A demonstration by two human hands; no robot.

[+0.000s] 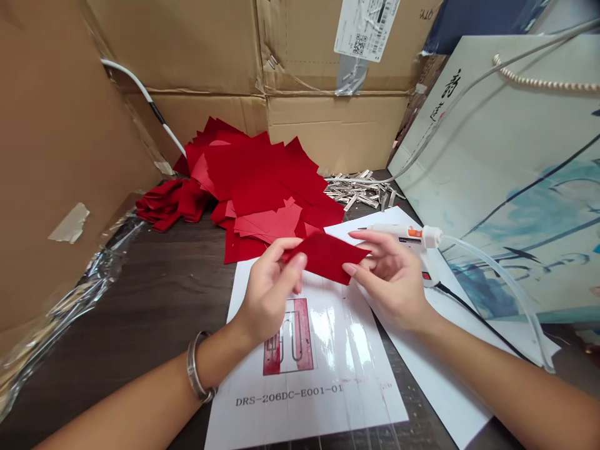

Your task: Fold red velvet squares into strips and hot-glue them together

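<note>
A small dark red piece of velvety fabric (330, 257) is held up between my two hands, above a printed sheet. My left hand (276, 281) pinches its left end between thumb and fingers. At the right corner, my right hand (391, 272) grips it with the thumb in front and fingers behind. Beneath lies the white sheet (337, 400), covered in shiny film and bearing a red printed rectangle (300, 334) with line drawings. Just beyond my hands is a heap of red fabric pieces (267, 169), some showing a lighter pink-red backing.
A white glue gun (398, 234) with a clear tube lies behind my right hand on another white paper (450, 375). Metal clips (360, 190) are piled at the back. Folded red strips (171, 203) lie left. Cardboard walls (187, 56) and a pale paper bag (510, 181) enclose the table.
</note>
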